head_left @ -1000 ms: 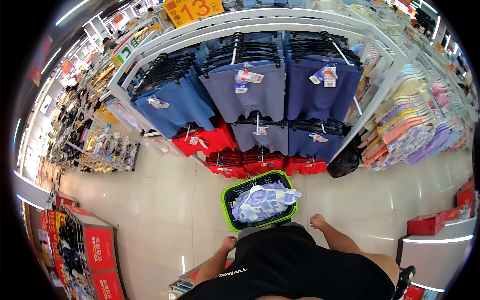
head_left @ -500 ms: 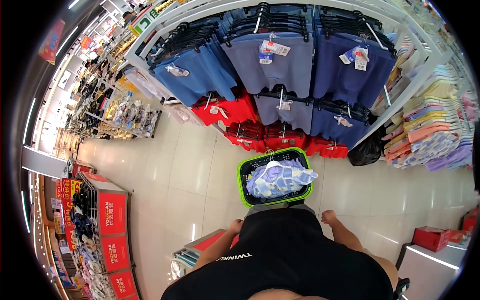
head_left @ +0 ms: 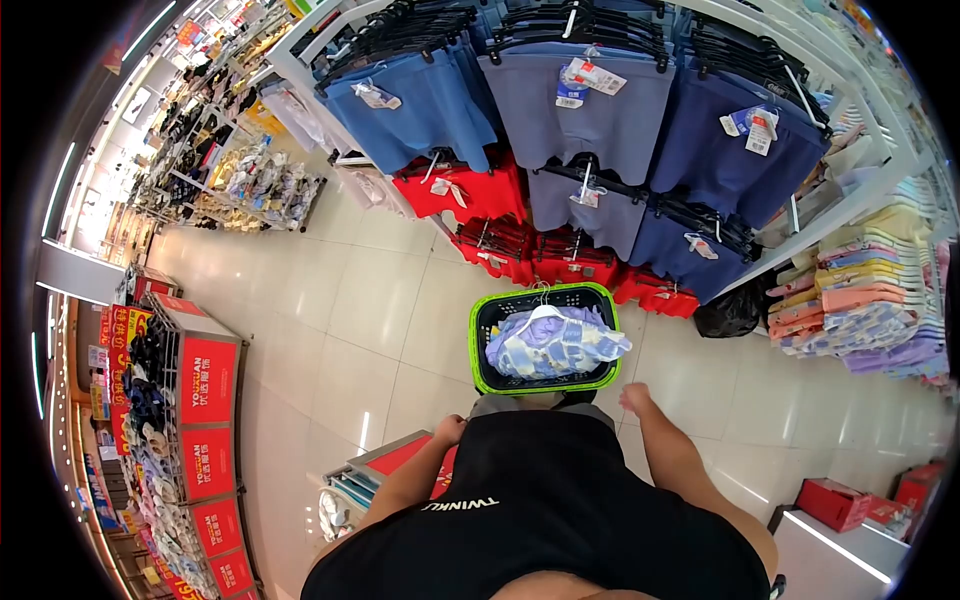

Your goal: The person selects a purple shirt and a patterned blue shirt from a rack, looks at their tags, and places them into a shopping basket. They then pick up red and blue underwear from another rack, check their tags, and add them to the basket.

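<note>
My left hand (head_left: 451, 430) hangs beside my hip with its fingers curled in, and nothing shows in it. My right hand (head_left: 633, 397) is stretched forward on the other side, its fingers loosely apart and bare, close to the near right corner of a shopping basket (head_left: 476, 340). That basket is black with a bright green rim and stands right in front of my legs; neither hand touches it. Inside lies a bundled lilac and blue-white patterned garment (head_left: 552, 345) on a white hanger (head_left: 545, 312), partly spilling over the right rim.
Ahead, a white rack (head_left: 850, 170) carries blue shorts (head_left: 580, 110) and red shorts (head_left: 465, 190) on black hangers. A black plastic bag (head_left: 731, 312) sits by its foot. Pastel clothes (head_left: 870, 290) hang to the right. Red-panelled bins (head_left: 210, 375) stand left, red boxes (head_left: 833, 503) lower right.
My right hand has swung forward towards the basket, and my left hand has shifted up and left. The rack appears nearer. The basket stays in front of me with the garment in it.
</note>
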### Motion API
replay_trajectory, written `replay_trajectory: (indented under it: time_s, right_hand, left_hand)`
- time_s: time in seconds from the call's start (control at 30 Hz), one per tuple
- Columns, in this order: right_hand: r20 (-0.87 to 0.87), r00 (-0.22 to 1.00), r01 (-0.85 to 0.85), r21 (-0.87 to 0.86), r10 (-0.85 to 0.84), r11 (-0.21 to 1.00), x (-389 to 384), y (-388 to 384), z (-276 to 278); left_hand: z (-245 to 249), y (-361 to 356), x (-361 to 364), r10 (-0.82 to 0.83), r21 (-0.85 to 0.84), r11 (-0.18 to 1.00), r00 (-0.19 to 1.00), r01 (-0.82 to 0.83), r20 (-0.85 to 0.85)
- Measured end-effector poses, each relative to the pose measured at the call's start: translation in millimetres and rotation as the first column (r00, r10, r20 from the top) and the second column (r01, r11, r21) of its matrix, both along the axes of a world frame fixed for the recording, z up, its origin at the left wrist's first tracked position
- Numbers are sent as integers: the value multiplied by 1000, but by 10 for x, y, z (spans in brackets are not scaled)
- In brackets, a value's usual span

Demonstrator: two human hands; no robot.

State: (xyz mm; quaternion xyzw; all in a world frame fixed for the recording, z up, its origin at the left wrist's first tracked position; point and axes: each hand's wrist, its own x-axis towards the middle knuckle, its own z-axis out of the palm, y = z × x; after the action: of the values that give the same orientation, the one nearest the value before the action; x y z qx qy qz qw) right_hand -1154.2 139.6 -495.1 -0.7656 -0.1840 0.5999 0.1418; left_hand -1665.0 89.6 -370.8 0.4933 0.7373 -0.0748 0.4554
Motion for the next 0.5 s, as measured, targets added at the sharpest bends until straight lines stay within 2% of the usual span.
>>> replay_trajectory:
  time_s: [0.03,0.1,0.13,0.2,0.27,0.33,0.37,0.4,0.43,0.47,0.5]
  right_hand:
    - [53,995,-85,-13,86,996,-15,200,-116]
    - [102,987,-139,131,126,982,-312,708,403]
    - [39,999,-33,211,25,977,-462,935,504]
    - [193,961,-268,464,198,844,-591,1480,274]
    - [212,921,-389,459,327,799,-871,2046,762]
    - [152,966,-258,507,209,822,-1253,2510,1216]
    - [303,934,-347,632,191,693,-1432,2752,1316]
    - [312,919,-388,603,241,697,-1590,3005,1490]
    - [248,955,-287,616,165,733,-1870,3063,2033]
    - [482,851,-489,580,209,652,-1976,3339,2033]
    - [574,791,-578,590,210,564,-2105,3543,2146]
  left_hand:
    - [-15,7,-29,-7,-1,1000,1000,7,0]
    - [-120,23,-126,-9,0,1000,1000,9,12]
    - [-164,40,-173,-7,5,1000,1000,7,16]
    - [-155,91,-233,22,7,1000,1000,-22,23]
    - [-110,139,-319,95,16,995,995,-95,16]
    - [-328,164,-538,132,50,990,989,-135,65]
    - [-418,181,-663,160,80,982,982,-169,102]
    - [-437,216,-764,165,82,981,980,-175,108]
    - [-461,235,-863,176,85,979,976,-187,127]
    - [-478,250,-971,191,67,977,974,-200,124]
    - [-501,278,-1071,206,50,976,971,-214,122]
